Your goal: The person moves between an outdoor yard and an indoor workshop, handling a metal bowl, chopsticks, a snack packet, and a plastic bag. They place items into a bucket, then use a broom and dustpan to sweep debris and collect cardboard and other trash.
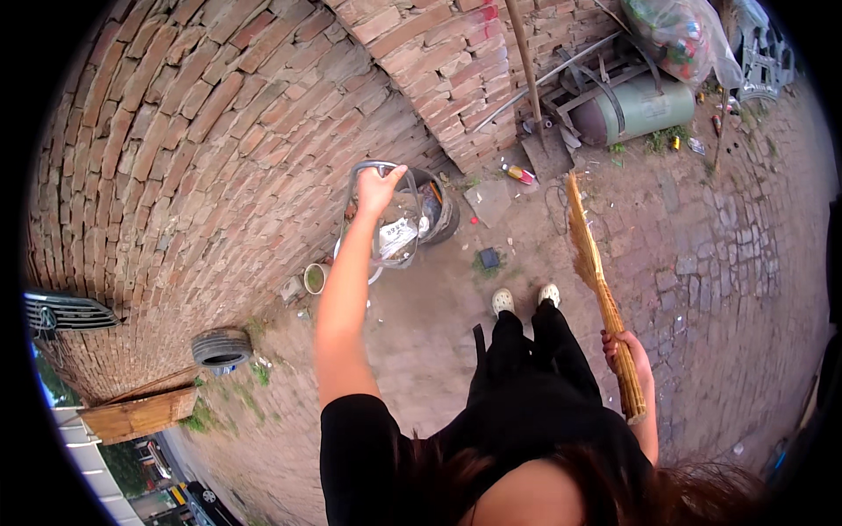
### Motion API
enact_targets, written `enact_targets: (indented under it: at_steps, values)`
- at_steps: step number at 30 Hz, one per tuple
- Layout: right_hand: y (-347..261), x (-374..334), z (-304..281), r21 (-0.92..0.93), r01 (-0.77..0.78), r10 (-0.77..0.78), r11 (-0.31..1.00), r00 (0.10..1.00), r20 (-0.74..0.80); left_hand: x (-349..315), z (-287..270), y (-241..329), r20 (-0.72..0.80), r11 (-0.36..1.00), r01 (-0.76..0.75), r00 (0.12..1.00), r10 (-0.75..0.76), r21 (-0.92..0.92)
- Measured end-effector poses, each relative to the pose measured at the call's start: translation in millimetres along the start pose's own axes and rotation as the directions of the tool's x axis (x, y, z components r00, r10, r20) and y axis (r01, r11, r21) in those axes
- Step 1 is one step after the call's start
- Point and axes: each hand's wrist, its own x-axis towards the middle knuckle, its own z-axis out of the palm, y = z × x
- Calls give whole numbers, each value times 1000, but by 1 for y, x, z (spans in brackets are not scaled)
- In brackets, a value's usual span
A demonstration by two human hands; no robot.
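My left hand (379, 191) reaches forward with its fingers closed round the top of a grey looped frame, which looks like a long-handled dustpan (392, 261). Crumpled white paper (398, 237) shows inside the frame's outline; whether it lies in the pan or behind it I cannot tell. Right beside the frame, against the brick wall, stands a dark round bin (449, 219) with rubbish in it. At my right side, my right hand (624, 349) grips the handle of a yellow straw broom (605, 298), its bristles pointing forward and its butt end toward me.
A shovel (545, 149) leans on the brick wall (263, 96) near a green gas cylinder (645, 112) and a bag of bottles (675, 39). A tyre (221, 348), a small pot (315, 278) and a black square (488, 258) lie on the paved ground (421, 351).
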Motion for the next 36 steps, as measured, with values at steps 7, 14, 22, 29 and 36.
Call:
enact_targets:
  at_steps: [7,14,22,29,36]
  values:
    - [-7,62,43,-5,-84,83,996,993,-78,84,131,-6,217,946,114,958,-185,304]
    - [-53,91,54,174,-141,166,975,976,-141,108,222,-1,307,898,283,868,-389,336]
    - [-92,88,77,167,-42,64,985,990,-128,140,322,0,442,860,222,782,-438,459]
    - [-104,82,78,96,89,-72,991,983,-171,107,386,-3,531,797,62,715,-455,601]
    - [-76,75,65,152,120,-95,981,983,-158,57,367,-22,617,758,-115,664,-422,642]
